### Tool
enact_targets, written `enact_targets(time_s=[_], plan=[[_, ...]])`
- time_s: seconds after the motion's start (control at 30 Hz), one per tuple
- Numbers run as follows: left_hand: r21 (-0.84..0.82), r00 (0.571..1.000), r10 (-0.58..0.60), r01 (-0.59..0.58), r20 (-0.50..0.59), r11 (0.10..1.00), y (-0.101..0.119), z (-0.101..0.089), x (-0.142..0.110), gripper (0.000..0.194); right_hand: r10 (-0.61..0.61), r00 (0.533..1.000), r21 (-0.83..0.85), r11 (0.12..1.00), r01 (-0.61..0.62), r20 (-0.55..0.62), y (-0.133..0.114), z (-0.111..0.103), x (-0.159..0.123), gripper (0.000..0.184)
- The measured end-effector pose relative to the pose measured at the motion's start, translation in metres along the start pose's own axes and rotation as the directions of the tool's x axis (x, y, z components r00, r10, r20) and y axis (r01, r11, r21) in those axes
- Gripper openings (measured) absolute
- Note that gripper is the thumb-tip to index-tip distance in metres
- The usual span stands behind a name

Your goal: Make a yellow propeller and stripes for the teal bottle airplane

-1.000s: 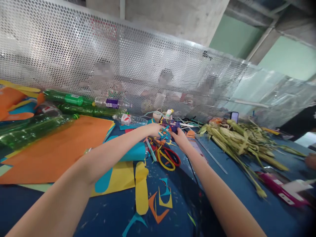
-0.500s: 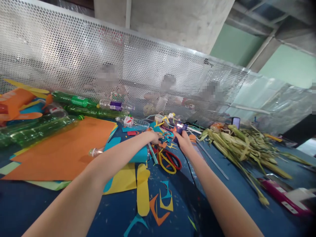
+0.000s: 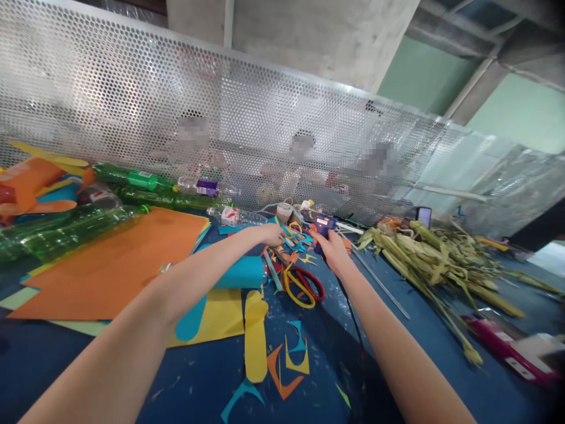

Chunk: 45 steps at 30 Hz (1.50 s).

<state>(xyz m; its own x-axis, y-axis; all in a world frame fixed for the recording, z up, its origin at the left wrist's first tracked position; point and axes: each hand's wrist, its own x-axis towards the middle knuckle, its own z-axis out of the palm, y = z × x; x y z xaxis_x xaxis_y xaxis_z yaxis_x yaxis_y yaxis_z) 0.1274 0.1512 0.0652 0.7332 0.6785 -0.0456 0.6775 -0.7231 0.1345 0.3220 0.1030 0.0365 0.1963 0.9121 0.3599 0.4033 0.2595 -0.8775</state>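
Note:
My right hand (image 3: 332, 247) grips a dark blue hot glue gun (image 3: 324, 224), with a white glue stick poking out of its back end and a black cord trailing below. My left hand (image 3: 272, 234) reaches into a heap of blue, yellow and orange paper scraps (image 3: 296, 238). Its fingers are curled, and what they pinch, if anything, I cannot make out. Just below lie scissors with red and yellow handles (image 3: 304, 287). Under my left forearm is a bottle wrapped in blue paper (image 3: 247, 272). A yellow paper strip with rounded ends (image 3: 255, 344) lies nearer me.
Orange sheets (image 3: 119, 259) and green plastic bottles (image 3: 83, 229) cover the left side. Dried corn husks (image 3: 424, 253) and a pink power strip (image 3: 507, 350) lie on the right. Behind stands a perforated metal screen (image 3: 132, 88), people blurred beyond it.
My left hand has shifted slightly up and left over the scraps. Loose scraps in the heap have moved. The glue gun in my right hand has turned a little.

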Motion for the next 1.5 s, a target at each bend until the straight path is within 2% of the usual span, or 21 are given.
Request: enact_targets(time_s=[0.1, 0.2, 0.27, 0.33, 0.37, 0.43, 0.47, 0.5, 0.6, 0.73, 0.9, 1.03, 1.17, 1.5], plan=[[-0.032, 1.000, 0.022, -0.022, -0.020, 0.999, -0.014, -0.018, -0.026, 0.030, 0.049, 0.995, -0.019, 0.999, -0.047, 0.092, -0.006, -0.002, -0.003, 0.029], [-0.071, 0.999, 0.032, -0.032, -0.001, 0.997, -0.024, -0.035, -0.068, 0.038, 0.074, 0.972, -0.022, 0.997, -0.071, 0.221, -0.022, -0.007, -0.011, 0.030], [-0.095, 0.998, 0.028, -0.023, 0.051, 0.995, -0.025, -0.041, -0.100, 0.048, 0.081, 0.948, -0.025, 0.997, -0.077, 0.308, -0.042, -0.013, -0.019, 0.029], [-0.120, 0.986, -0.014, 0.034, 0.163, 0.992, -0.023, -0.041, -0.129, 0.067, 0.088, 0.913, -0.054, 0.996, -0.073, 0.398, -0.067, -0.019, -0.029, 0.030], [-0.112, 0.978, -0.040, 0.064, 0.205, 0.992, -0.020, -0.039, -0.140, 0.076, 0.090, 0.879, -0.139, 0.990, -0.027, 0.468, -0.081, -0.022, -0.035, 0.031], [-0.075, 0.974, -0.083, 0.101, 0.209, 0.992, -0.015, -0.031, -0.157, 0.090, 0.111, 0.814, -0.359, 0.925, 0.125, 0.570, -0.106, -0.025, -0.047, 0.035], [-0.059, 0.975, -0.087, 0.101, 0.206, 0.993, -0.012, -0.026, -0.162, 0.094, 0.107, 0.794, -0.417, 0.888, 0.195, 0.599, -0.116, -0.025, -0.053, 0.034], [-0.048, 0.980, -0.083, 0.093, 0.182, 0.994, -0.009, -0.020, -0.165, 0.094, 0.095, 0.766, -0.441, 0.859, 0.260, 0.636, -0.124, -0.024, -0.059, 0.034], [0.002, 0.993, -0.100, 0.100, 0.069, 0.995, -0.003, -0.003, -0.166, 0.091, 0.058, 0.746, -0.499, 0.777, 0.384, 0.664, -0.136, -0.017, -0.071, 0.037], [0.092, 0.996, -0.083, 0.087, -0.046, 0.992, 0.002, 0.007, -0.163, 0.076, 0.077, 0.736, -0.544, 0.725, 0.422, 0.673, -0.134, -0.009, -0.079, 0.043], [0.150, 0.994, -0.099, 0.105, -0.047, 0.983, 0.008, 0.007, -0.162, 0.074, 0.071, 0.737, -0.556, 0.706, 0.439, 0.672, -0.131, -0.008, -0.081, 0.044], [0.119, 0.991, -0.126, 0.130, -0.047, 0.984, 0.005, 0.011, -0.161, 0.077, 0.067, 0.729, -0.557, 0.693, 0.457, 0.681, -0.130, -0.007, -0.081, 0.044], [0.101, 0.993, -0.104, 0.108, -0.048, 0.989, 0.003, 0.012, -0.159, 0.068, 0.065, 0.741, -0.568, 0.687, 0.452, 0.668, -0.127, -0.005, -0.081, 0.045], [0.128, 0.991, -0.118, 0.126, -0.070, 0.984, 0.006, 0.015, -0.158, 0.066, 0.038, 0.721, -0.501, 0.745, 0.441, 0.692, -0.134, 0.005, -0.089, 0.036]])
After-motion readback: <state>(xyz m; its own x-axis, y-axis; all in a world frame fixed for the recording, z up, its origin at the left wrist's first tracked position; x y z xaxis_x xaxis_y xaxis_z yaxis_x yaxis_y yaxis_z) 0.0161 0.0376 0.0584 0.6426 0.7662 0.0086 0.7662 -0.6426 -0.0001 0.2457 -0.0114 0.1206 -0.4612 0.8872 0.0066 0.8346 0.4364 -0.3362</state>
